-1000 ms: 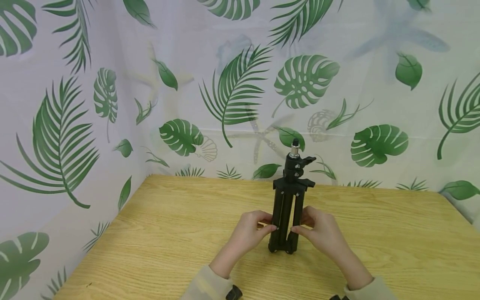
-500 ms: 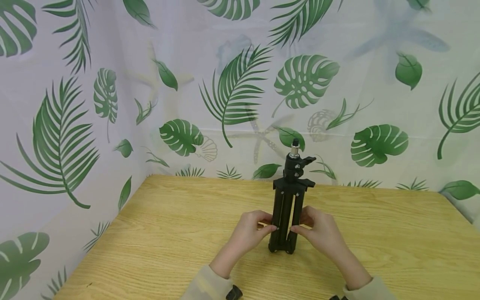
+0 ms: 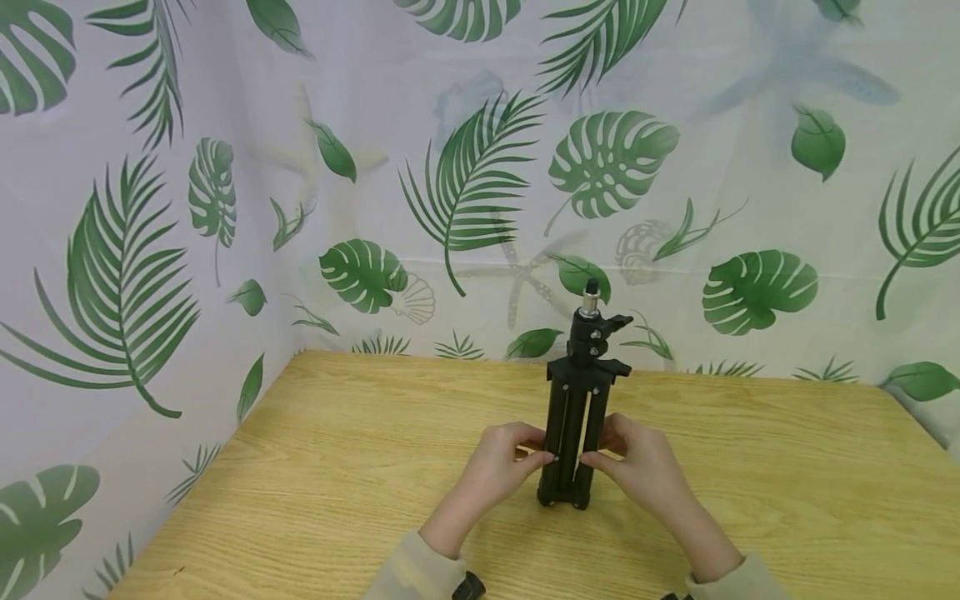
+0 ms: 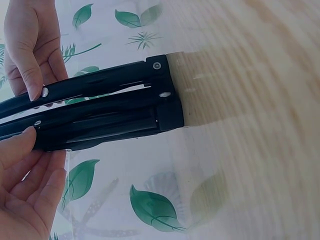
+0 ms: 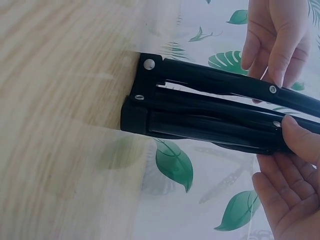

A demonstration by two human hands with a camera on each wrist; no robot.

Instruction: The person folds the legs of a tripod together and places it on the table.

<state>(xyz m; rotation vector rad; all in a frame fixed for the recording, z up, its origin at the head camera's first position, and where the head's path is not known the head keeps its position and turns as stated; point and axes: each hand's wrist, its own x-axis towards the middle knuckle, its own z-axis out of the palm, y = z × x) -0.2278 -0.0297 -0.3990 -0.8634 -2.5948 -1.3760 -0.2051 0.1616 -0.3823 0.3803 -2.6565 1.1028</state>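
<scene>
A black folded light stand (image 3: 573,417) with a silver spigot (image 3: 591,300) on top stands upright on the table. Its legs lie close alongside the central tube. My left hand (image 3: 497,457) pinches the left leg low down, thumb in front by a rivet and fingers behind. On the other side, my right hand (image 3: 643,457) pinches the right leg at about the same height. Both wrist views show the stand's foot end, with the left hand (image 4: 35,187) and right hand (image 5: 292,187) each gripping a leg near a silver rivet.
A wood-grain table (image 3: 337,467) lies under the stand. Behind it and to the left hangs a white curtain (image 3: 480,333) printed with green leaves. Two lever knobs (image 3: 619,323) stick out to the right from the stand's upper part.
The right leg's lower end has moved slightly left, closer to the central tube, with the right hand on it. The left hand has stayed in place.
</scene>
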